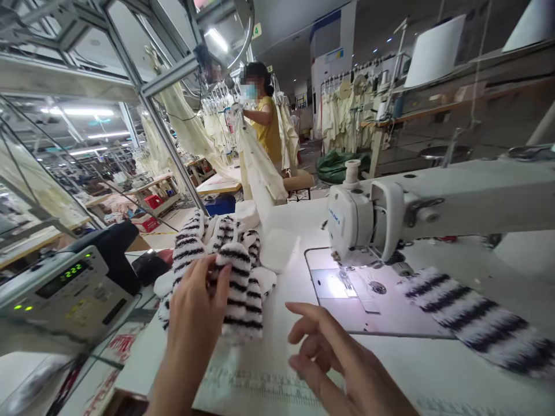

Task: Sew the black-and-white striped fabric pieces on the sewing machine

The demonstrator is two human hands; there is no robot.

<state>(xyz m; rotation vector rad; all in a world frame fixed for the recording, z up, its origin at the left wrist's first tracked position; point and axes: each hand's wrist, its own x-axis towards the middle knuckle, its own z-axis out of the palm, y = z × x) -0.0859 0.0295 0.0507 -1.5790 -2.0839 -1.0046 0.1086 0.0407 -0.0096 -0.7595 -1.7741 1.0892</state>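
The two hands are apart. The left hand has its thumb and forefinger at the upper left edge of a striped fuzzy piece; whether they pinch it or only touch it, I cannot tell. The right hand holds nothing, its fingers loosely curled and spread above the table.

The striped piece lies just right of the left fingertips and ahead and left of the right hand, so the left is clearly nearer. Its long axis runs roughly away from the person, with the dark stripes crossing it. It rests at the near right side of a pile of similar pieces.

Right of the piece, across bare tabletop, stands the sewing machine, its lit needle area ahead of the right hand. Beyond that, a striped strip slants toward the lower right.
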